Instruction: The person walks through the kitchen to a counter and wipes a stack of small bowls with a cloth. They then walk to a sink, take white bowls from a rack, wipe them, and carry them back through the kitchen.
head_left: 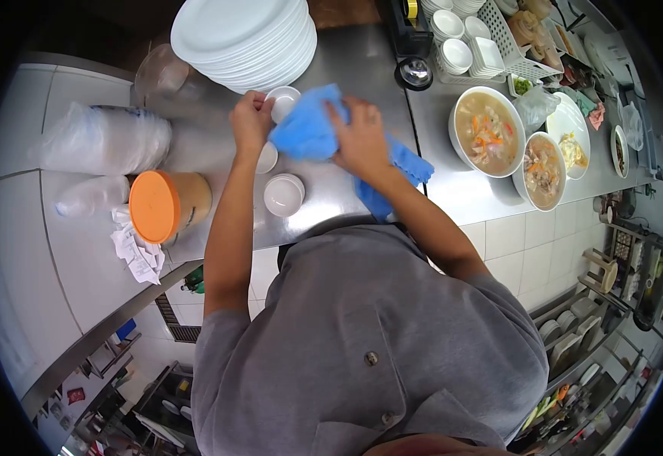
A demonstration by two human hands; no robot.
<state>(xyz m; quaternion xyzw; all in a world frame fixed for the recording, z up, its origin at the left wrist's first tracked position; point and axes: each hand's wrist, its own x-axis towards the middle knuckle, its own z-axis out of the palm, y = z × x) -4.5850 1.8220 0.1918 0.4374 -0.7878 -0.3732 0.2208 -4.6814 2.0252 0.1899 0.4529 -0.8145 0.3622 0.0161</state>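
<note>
Beside the tall stack of white plates, my left hand has its fingers closed on the rim of a small white bowl. My right hand grips a blue cloth, blurred by motion, which lies against that bowl's right side. Part of another small white bowl shows just below, by my left wrist. Nearer my body stand small white bowls, nested together. More blue cloth lies on the steel counter under my right forearm.
An orange-lidded tub, paper slips and plastic-wrapped containers stand at left. To the right are two soup bowls, a plate of food, a ladle and a basket of small dishes.
</note>
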